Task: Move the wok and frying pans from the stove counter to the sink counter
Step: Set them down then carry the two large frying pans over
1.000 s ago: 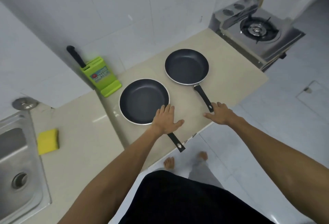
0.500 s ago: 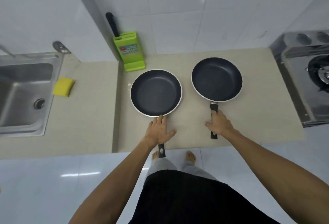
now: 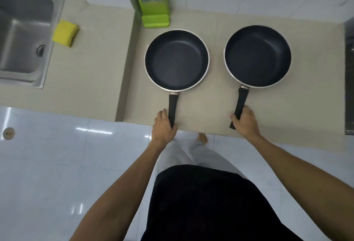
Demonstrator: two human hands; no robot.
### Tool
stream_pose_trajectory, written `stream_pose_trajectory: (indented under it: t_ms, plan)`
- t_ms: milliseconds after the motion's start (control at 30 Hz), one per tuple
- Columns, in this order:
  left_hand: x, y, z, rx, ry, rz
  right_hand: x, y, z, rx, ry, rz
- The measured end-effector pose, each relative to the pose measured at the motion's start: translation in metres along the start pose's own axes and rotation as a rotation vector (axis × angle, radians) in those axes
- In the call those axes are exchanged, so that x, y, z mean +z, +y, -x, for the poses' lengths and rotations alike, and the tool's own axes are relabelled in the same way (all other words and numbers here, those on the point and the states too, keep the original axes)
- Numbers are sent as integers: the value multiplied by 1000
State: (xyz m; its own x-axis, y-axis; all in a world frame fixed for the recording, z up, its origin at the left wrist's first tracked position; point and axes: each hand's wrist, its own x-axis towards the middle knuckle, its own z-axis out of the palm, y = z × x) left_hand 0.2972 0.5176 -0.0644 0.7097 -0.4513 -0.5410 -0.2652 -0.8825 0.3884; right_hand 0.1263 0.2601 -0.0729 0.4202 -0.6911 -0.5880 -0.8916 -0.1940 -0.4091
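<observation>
Two black non-stick frying pans sit side by side on the beige stove counter (image 3: 210, 106), handles pointing toward me. My left hand (image 3: 164, 125) is wrapped around the end of the left pan's (image 3: 177, 59) black handle at the counter's front edge. The right pan (image 3: 257, 55) has its handle end gripped by my right hand (image 3: 246, 121). Both pans appear to rest flat on the counter. The lower sink counter (image 3: 86, 64) lies to the left, one step down. No wok is in view.
A steel sink (image 3: 23, 35) fills the far left, with a yellow sponge (image 3: 65, 32) beside it. A green knife block (image 3: 153, 1) stands against the wall behind the left pan. The stove's edge (image 3: 349, 68) shows at far right. Shiny white floor tiles lie below.
The view has swung left and moved closer to the counter. Both hands have slid back from near the pan rims to the handle ends and closed around them.
</observation>
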Motion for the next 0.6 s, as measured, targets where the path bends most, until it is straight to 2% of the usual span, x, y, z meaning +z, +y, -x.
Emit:
stream_pose_trajectory:
  t_ms: [267, 433, 600]
  plan:
    - [9, 6, -13, -95, -41, 251, 0, -6, -15, 128, -56, -102]
    - [13, 15, -19, -262, -75, 498, 4, 5, -4, 166, -109, -67]
    - [21, 14, -27, -320, -105, 547, 17, 22, 2, 162, -125, -254]
